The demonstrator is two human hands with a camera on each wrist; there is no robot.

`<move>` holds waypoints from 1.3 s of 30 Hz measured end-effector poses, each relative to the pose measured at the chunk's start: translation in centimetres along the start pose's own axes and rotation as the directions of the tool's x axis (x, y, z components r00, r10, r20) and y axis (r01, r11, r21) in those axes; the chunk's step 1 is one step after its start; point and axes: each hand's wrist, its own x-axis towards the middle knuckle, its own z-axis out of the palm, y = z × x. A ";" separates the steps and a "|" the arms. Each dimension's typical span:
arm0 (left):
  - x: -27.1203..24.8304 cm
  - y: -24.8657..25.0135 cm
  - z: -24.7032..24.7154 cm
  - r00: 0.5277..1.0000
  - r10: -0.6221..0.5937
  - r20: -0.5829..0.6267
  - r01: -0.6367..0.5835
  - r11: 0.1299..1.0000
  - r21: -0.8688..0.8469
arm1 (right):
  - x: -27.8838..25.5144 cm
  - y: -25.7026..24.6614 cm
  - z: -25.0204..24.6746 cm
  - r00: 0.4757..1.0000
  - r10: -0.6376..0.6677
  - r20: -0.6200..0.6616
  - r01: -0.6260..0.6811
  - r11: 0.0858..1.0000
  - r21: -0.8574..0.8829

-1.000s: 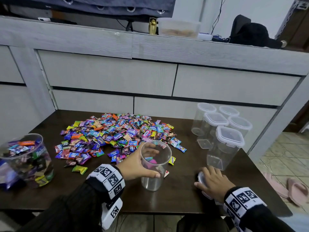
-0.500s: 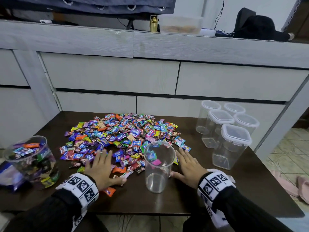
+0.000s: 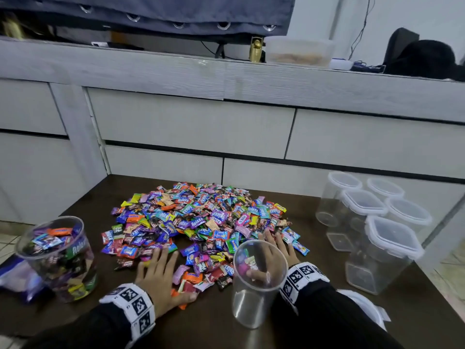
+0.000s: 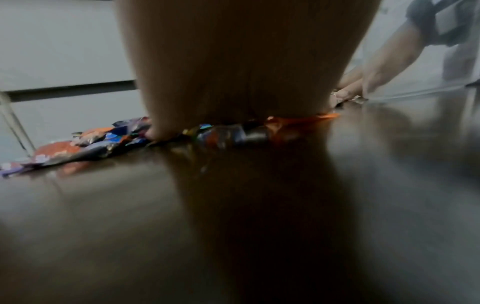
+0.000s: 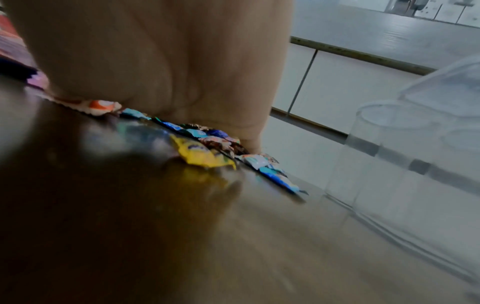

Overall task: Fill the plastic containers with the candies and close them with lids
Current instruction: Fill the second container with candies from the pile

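A wide heap of wrapped candies covers the middle of the dark table. An empty clear round container stands uncovered at the heap's near edge. My left hand lies flat, fingers spread, on candies left of the container. My right hand lies flat on candies behind and right of it, partly seen through the plastic. A white lid lies by my right sleeve. Neither hand grips anything.
A round tub full of candies stands at the near left beside a plastic bag. Several empty lidded clear containers cluster at the right. Grey drawer fronts rise behind the table.
A second ago my left hand held the open container and my right touched the lid. Both let go, moved onto the candy heap and have since slid further into it.
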 end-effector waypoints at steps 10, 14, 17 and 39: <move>4.0 2.7 -1.6 0.963 0.259 -0.072 -0.251 0.962 0.105 | 4.8 -1.4 -0.7 0.960 -0.277 -0.035 0.277 0.961 0.002; 6.1 4.6 -1.9 0.948 0.269 -0.172 -0.239 0.954 0.179 | 5.0 -2.3 -1.3 0.931 -0.364 -0.043 0.357 0.927 -0.115; 7.3 5.0 -2.4 0.921 0.320 -0.224 -0.256 0.928 0.270 | 5.0 -2.7 -2.1 0.914 -0.404 -0.025 0.400 0.911 -0.097; 7.5 5.1 -3.2 0.851 0.431 -0.301 -0.320 0.879 0.354 | 4.6 -3.1 -1.5 0.872 -0.473 -0.127 0.466 0.881 -0.086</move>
